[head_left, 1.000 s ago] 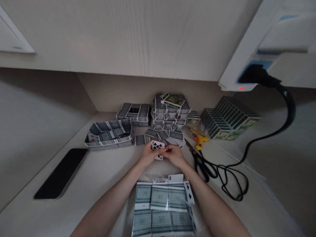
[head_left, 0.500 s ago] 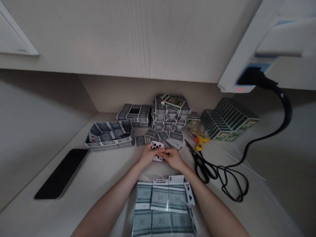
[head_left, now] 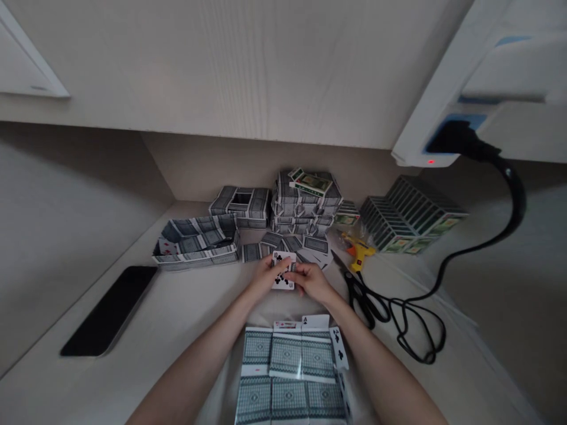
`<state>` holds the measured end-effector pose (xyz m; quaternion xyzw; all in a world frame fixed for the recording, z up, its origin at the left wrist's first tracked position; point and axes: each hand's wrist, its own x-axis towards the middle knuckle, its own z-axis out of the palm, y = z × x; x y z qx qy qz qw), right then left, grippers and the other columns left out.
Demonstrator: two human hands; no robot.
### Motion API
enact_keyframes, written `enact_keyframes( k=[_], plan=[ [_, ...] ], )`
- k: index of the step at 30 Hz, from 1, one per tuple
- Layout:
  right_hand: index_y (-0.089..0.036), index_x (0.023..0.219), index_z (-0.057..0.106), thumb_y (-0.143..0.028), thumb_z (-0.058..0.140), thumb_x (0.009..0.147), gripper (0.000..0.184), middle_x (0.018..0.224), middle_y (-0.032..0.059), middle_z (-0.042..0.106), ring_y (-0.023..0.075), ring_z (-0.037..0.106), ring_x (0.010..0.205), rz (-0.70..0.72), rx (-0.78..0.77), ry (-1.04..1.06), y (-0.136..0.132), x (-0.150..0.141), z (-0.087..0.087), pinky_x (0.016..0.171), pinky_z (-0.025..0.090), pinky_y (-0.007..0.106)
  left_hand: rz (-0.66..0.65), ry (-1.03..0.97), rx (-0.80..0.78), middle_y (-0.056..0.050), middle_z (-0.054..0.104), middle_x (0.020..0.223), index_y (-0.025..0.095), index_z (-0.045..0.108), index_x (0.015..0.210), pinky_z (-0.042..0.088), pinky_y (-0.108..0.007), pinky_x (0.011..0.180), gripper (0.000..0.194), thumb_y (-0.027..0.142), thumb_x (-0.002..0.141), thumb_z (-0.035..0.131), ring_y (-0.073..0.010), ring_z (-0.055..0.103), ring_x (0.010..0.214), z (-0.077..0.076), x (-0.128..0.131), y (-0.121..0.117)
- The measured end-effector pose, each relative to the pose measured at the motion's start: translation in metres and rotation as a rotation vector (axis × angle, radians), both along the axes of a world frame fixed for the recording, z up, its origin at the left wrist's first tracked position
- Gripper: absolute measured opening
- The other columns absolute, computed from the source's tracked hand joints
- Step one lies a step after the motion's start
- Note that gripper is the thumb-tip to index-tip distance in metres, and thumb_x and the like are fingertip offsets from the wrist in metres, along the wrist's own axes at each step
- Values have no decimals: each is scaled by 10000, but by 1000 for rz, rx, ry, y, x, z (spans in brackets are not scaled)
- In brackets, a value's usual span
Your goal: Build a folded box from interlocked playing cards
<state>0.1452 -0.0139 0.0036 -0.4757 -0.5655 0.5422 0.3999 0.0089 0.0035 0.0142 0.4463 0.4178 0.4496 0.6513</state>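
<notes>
My left hand (head_left: 266, 277) and my right hand (head_left: 311, 280) meet over the desk, both pinching a ten of clubs playing card (head_left: 283, 270) held face up between them. The left fingers grip its left edge, the right fingers its right side. Just in front of me lies a flat panel of joined playing cards (head_left: 290, 366), backs up, with an ace and a club card along its edges. Loose cards (head_left: 305, 245) lie just beyond my hands.
An open tray made of cards (head_left: 195, 241) and a card box (head_left: 241, 203) stand at the back, beside a stack of card pieces (head_left: 305, 203). Boxed decks (head_left: 411, 218), a yellow glue gun (head_left: 359, 251), scissors (head_left: 361, 292) and a black cable (head_left: 416, 319) lie right. A phone (head_left: 110, 310) lies left.
The ten of clubs has tilted flatter and shows more of its face. My hands stayed in the same spot, fingers shifting slightly along the card.
</notes>
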Motion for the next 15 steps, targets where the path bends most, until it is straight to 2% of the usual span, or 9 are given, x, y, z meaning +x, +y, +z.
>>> enact_keyframes(
  k=[3, 6, 9, 15],
  plan=[
    [-167, 592, 525, -467, 654, 620, 328, 436, -59, 508, 55, 370, 306, 15, -18, 98, 1, 4, 5, 323, 256, 192, 36, -124, -17, -17, 638, 664, 129, 627, 767, 412, -222, 510, 358, 464, 645, 617, -124, 547, 556, -7, -2, 3],
    [-165, 635, 530, -455, 650, 635, 314, 470, -49, 532, 57, 387, 308, -3, -16, 150, 2, 7, 7, 314, 277, 190, 125, -170, 32, -27, 655, 762, 141, 646, 811, 426, -235, 580, 303, 387, 633, 624, -142, 567, 655, -12, -4, 7],
    [-165, 629, 532, -472, 643, 634, 327, 469, -45, 530, 60, 387, 306, -31, -31, 193, 4, 9, 5, 298, 284, 192, 181, -76, 112, -28, 656, 830, 151, 661, 813, 423, -230, 634, 249, 294, 610, 638, -145, 564, 726, -13, -5, 8],
    [-171, 574, 508, -535, 584, 662, 382, 400, -35, 514, 67, 362, 271, -98, -12, 181, 4, 8, -3, 275, 235, 196, 123, 60, 158, -2, 625, 724, 157, 621, 860, 402, -213, 537, 259, 314, 654, 609, -114, 525, 596, -7, -5, 5]
  ],
)
